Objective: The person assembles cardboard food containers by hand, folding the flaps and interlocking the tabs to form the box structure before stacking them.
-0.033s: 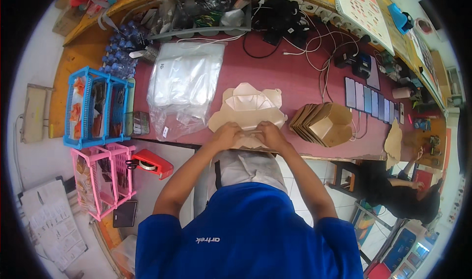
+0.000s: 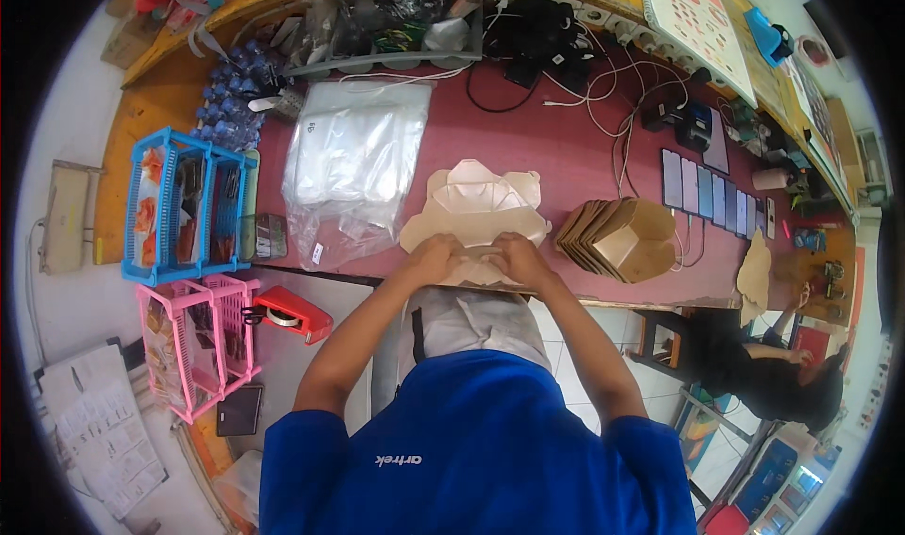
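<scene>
A brown paper food box [image 2: 471, 222], partly unfolded, lies at the front edge of the red table. Its far flaps stand up in a scalloped shape, and its near part reaches the table edge. My left hand [image 2: 438, 256] has its fingers curled down on the near panel, left of the middle. Close beside it, my right hand [image 2: 516, 256] grips the same panel with bent fingers. The fingertips of both hands are partly hidden against the cardboard. To the right of my right hand sits a nested stack of folded brown food boxes [image 2: 617, 240].
Clear plastic bags [image 2: 353, 148] lie left on the red table [image 2: 490, 139]. Further left stand a blue basket rack [image 2: 189, 205], a pink rack [image 2: 203, 342] and a red tape dispenser [image 2: 294, 313]. Phones [image 2: 704, 186] and cables fill the back right. A flat cardboard blank [image 2: 754, 271] and another person [image 2: 754, 361] are at right.
</scene>
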Action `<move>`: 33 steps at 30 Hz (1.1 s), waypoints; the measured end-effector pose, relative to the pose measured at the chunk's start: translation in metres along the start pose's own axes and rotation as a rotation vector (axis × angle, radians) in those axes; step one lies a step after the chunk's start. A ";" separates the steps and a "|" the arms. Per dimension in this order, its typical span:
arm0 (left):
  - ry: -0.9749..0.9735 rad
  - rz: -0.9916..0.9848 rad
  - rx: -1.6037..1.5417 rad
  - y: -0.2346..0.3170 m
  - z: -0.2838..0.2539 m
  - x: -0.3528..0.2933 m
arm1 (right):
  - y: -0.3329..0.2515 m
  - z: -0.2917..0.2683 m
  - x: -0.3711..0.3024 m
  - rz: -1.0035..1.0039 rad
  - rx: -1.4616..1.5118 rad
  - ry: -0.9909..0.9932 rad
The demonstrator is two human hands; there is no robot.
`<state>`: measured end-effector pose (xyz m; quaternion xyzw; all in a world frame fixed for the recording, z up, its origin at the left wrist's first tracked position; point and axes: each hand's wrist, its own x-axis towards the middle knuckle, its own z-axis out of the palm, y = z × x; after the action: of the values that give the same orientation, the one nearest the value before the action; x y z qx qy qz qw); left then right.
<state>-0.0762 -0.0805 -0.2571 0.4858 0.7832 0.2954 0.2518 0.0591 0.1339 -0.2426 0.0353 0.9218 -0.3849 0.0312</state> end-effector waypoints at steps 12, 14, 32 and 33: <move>-0.274 -0.325 -0.014 -0.025 -0.026 0.046 | 0.005 -0.017 0.045 0.344 0.081 -0.146; -0.229 -0.300 -0.045 -0.031 -0.019 0.046 | 0.006 -0.014 0.048 0.365 0.079 -0.136; -0.042 -0.060 -0.078 0.013 -0.021 -0.011 | -0.010 -0.008 -0.021 -0.043 0.117 -0.020; 0.048 0.024 -0.094 0.015 -0.026 -0.013 | -0.019 -0.003 -0.027 -0.094 -0.024 0.065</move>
<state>-0.0792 -0.0929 -0.2271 0.4756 0.7684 0.3463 0.2519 0.0839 0.1210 -0.2249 0.0040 0.9275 -0.3734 -0.0163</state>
